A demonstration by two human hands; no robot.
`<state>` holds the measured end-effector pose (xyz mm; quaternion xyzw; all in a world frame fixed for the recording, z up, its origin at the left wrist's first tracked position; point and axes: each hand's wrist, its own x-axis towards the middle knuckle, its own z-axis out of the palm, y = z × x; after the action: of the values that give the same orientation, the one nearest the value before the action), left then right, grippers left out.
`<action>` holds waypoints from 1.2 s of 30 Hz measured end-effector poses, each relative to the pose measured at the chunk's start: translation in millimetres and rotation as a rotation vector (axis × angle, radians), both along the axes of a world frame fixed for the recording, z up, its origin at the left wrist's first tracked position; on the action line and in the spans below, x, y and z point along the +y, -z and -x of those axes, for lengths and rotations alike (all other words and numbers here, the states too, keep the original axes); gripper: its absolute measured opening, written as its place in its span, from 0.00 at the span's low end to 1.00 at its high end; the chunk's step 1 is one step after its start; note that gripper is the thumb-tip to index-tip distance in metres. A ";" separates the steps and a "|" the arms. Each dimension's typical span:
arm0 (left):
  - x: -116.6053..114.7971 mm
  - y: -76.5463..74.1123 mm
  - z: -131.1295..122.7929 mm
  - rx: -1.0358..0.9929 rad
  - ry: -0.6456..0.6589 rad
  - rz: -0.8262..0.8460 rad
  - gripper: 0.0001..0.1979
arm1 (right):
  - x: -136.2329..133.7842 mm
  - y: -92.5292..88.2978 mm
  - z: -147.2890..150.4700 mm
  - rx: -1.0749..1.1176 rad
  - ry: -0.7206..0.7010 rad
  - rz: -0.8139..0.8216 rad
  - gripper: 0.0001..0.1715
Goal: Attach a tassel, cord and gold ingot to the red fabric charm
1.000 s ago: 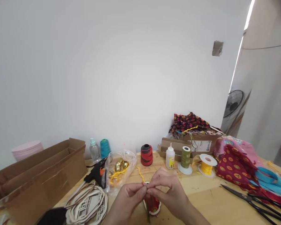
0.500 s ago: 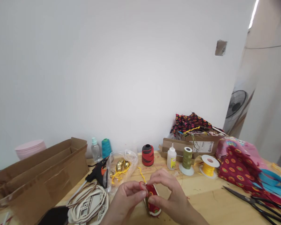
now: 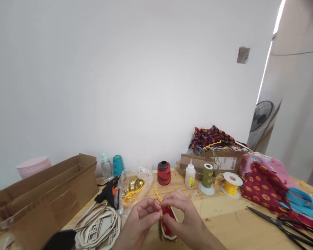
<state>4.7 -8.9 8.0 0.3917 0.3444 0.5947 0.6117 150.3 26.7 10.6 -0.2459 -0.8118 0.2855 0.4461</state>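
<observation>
Low in the middle of the view, my left hand (image 3: 139, 222) and my right hand (image 3: 186, 218) meet over a small red patterned fabric piece with a white edge (image 3: 168, 225). Both hands are closed in pinches at its top, on a thin red loop of cord (image 3: 155, 205). The piece hangs upright between my fingers, just above the wooden table (image 3: 229, 225). A short yellow thread (image 3: 156, 191) lies on the table just behind my hands.
A cardboard box (image 3: 41, 194) stands left, with wooden cut-outs (image 3: 97, 225), a glue gun (image 3: 108, 192) and a bag of gold bells (image 3: 133, 187) beside it. Thread spools (image 3: 163, 172), a glue bottle (image 3: 190, 175), fabrics (image 3: 263, 187) and scissors (image 3: 284, 222) lie behind and right.
My hands lifted the fabric piece upright and shifted slightly; the red cord, first pinched straight between my fingertips, now forms a small loop at the piece's top.
</observation>
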 end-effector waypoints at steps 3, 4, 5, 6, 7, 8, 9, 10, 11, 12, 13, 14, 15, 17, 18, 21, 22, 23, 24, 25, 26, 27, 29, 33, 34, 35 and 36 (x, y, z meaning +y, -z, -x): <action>-1.2 0.5 -1.8 -0.035 0.020 0.005 0.06 | 1.1 1.7 1.9 -0.029 0.079 -0.079 0.09; -1.0 1.2 -2.0 -0.042 0.024 0.004 0.06 | 1.4 2.2 2.2 -0.038 0.102 -0.108 0.08; -0.7 1.9 -2.0 -0.045 0.022 0.002 0.06 | 1.7 2.6 2.3 -0.045 0.120 -0.138 0.09; -0.1 2.7 -1.8 -0.042 0.021 0.003 0.06 | 2.2 3.1 2.3 -0.049 0.133 -0.168 0.09; 0.4 3.5 -1.6 -0.038 0.020 0.008 0.06 | 2.8 3.6 2.1 -0.051 0.141 -0.194 0.09; 1.0 4.3 -1.4 -0.036 0.017 0.012 0.06 | 3.5 4.0 1.9 -0.051 0.142 -0.215 0.09; 1.4 5.0 -1.2 -0.035 0.016 0.017 0.06 | 4.3 4.6 1.5 -0.049 0.141 -0.231 0.08; 1.7 5.8 -1.1 -0.035 0.014 0.019 0.06 | 5.2 5.1 1.1 -0.044 0.139 -0.242 0.07; 1.9 6.5 -1.0 -0.034 0.014 0.019 0.06 | 6.0 5.7 0.7 -0.040 0.135 -0.248 0.07; 2.1 7.1 -0.8 -0.034 0.014 0.014 0.06 | 6.8 6.3 0.3 -0.037 0.131 -0.252 0.06; 2.4 7.7 -0.6 -0.028 0.011 0.007 0.06 | 7.3 7.0 0.0 -0.035 0.125 -0.256 0.05; 2.6 8.0 -0.2 -0.008 0.005 -0.003 0.06 | 7.7 7.6 -0.4 -0.034 0.119 -0.259 0.05; 3.0 8.2 0.4 0.030 -0.003 -0.015 0.06 | 7.9 8.1 -0.7 -0.036 0.114 -0.264 0.05; 3.3 7.7 2.3 0.159 -0.042 -0.054 0.05 | 7.8 8.7 -1.1 -0.045 0.104 -0.280 0.04; 3.2 7.0 3.5 0.247 -0.072 -0.086 0.05 | 7.5 8.6 -1.2 -0.051 0.102 -0.291 0.04; 0.6 4.0 6.8 0.567 -0.191 -0.243 0.02 | 6.2 6.8 -1.3 -0.075 0.092 -0.327 0.04; -0.8 3.0 7.6 0.676 -0.233 -0.314 0.01 | 5.7 5.9 -1.3 -0.078 0.089 -0.338 0.04; -2.2 2.1 8.1 0.780 -0.275 -0.389 0.01 | 5.3 4.8 -1.4 -0.079 0.086 -0.346 0.04; -3.6 1.3 8.4 0.875 -0.314 -0.466 0.01 | 4.9 3.8 -1.5 -0.075 0.086 -0.352 0.04; -4.7 0.8 8.5 0.956 -0.356 -0.542 0.02 | 4.6 2.9 -1.6 -0.072 0.087 -0.353 0.04; -5.4 0.4 8.3 1.021 -0.402 -0.615 0.03 | 4.4 2.3 -1.7 -0.069 0.090 -0.351 0.04; -5.8 0.4 7.8 1.074 -0.447 -0.681 0.05 | 4.2 1.9 -1.7 -0.069 0.092 -0.346 0.04; -5.7 0.8 5.9 1.136 -0.537 -0.776 0.07 | 3.6 2.3 -1.4 -0.066 0.094 -0.332 0.03; -5.0 2.0 -0.1 1.090 -0.603 -0.777 0.07 | 1.3 4.4 -0.4 -0.038 0.099 -0.305 0.04; -5.1 1.9 -1.5 1.049 -0.588 -0.747 0.06 | 0.5 4.2 -0.4 -0.030 0.100 -0.294 0.04; -5.4 1.7 -2.6 1.002 -0.569 -0.704 0.06 | -0.2 3.4 -0.6 -0.027 0.099 -0.279 0.03; -5.8 1.4 -3.5 0.951 -0.551 -0.650 0.05 | -0.9 2.1 -1.0 -0.028 0.098 -0.260 0.03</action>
<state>8.2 -14.7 6.6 0.6757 0.4684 0.5654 0.0666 151.3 25.8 8.6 -0.2292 -0.8352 0.1523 0.4761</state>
